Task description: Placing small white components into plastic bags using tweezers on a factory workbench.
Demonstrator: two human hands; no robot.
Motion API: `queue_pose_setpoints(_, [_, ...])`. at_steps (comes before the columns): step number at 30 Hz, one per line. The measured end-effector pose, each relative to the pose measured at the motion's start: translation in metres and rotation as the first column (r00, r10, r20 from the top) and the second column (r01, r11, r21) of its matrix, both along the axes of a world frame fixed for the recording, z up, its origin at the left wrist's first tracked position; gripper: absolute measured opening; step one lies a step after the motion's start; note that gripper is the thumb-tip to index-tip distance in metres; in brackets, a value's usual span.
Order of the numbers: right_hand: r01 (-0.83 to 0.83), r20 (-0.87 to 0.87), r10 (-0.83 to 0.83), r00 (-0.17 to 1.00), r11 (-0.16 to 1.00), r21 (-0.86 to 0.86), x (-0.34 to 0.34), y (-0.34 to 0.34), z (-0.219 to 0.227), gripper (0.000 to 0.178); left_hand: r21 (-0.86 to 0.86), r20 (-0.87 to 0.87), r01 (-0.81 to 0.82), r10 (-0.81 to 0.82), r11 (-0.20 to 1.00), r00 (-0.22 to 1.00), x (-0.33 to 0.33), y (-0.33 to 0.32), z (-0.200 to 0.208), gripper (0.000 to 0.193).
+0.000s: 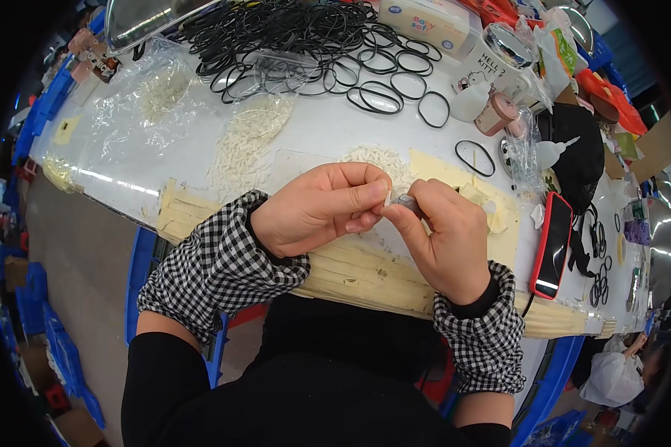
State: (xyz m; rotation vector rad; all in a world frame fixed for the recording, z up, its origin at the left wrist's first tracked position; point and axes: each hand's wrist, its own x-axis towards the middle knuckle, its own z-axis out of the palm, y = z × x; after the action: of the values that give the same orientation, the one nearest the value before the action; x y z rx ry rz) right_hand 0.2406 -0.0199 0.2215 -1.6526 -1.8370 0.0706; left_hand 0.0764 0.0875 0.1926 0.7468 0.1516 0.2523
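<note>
Close together above the front of the table, my two hands meet at a tiny white piece (387, 198). My left hand (317, 207) is closed, pinching that piece between thumb and forefinger. In my closed right hand (451, 237) is a small grey object (408, 201), its end beside the white piece; the fingers hide most of it, so its kind does not show. Just behind the hands lies a small heap of white pieces (373, 156). A larger heap of similar white pieces (242, 145) spreads to the left, partly in a transparent bag.
Black rubber-like rings (268, 37) are piled at the back, several lying loose. Yellowish tape (350, 276) covers the table's front edge. To the right are a red-cased phone (552, 246), a pink container (497, 113) and a black cap (578, 153). A transparent plastic bag (138, 97) lies back left.
</note>
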Motion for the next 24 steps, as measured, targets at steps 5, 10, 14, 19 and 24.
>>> queue_pose_setpoints(5, [-0.007,-0.032,0.006,0.999,1.000,-0.022,0.003,0.000,0.001,0.032,0.002,-0.030,-0.089,0.089,0.996,0.996,0.000,0.002,0.003,0.015])
queue_pose_setpoints(10, [0.035,-0.104,-0.041,0.994,0.998,-0.060,0.001,0.004,-0.009,0.021,-0.049,-0.136,-0.470,0.460,0.881,0.877,-0.001,0.006,0.002,0.012])
queue_pose_setpoints(14, [-0.017,-0.070,0.012,0.997,0.997,-0.081,-0.002,0.004,-0.017,0.014,-0.187,-0.175,-0.592,0.567,0.784,0.805,0.002,0.006,0.004,0.016])
queue_pose_setpoints(19, [-0.028,0.006,0.029,1.000,0.992,-0.125,-0.006,0.004,-0.025,0.012,-0.170,-0.153,-0.578,0.558,0.798,0.815,0.000,0.008,-0.002,0.017])
queue_pose_setpoints(24, [-0.015,-0.071,0.016,0.997,1.000,0.010,-0.005,0.007,-0.019,0.011,0.035,-0.200,-0.491,0.488,0.870,0.850,0.002,0.004,-0.001,0.018])
